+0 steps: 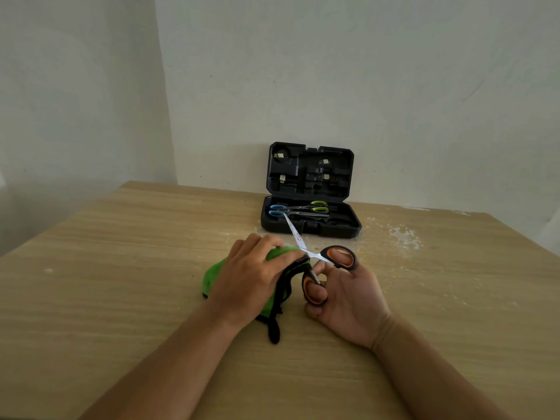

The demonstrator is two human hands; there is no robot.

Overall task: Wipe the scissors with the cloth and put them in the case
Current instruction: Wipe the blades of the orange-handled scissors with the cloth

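Three pairs of scissors in view. Two, the blue-handled pair [277, 210] and the green-handled pair [318, 206], lie already in the lower tray of the open black case [354, 228] at the far side of the table [121, 253]. One, the orange-handled scissors [333, 259], is mid-wipe: right hand [348, 301] has its grip closed through the handle loops, blades spread; left hand [251, 277] grips the one green cloth [212, 277], pinching it round the nearer blade. Judged status: wiping under way; far blade looks speckled, likely unwiped. Remaining: finish both blades, close the scissors, place them in the case.
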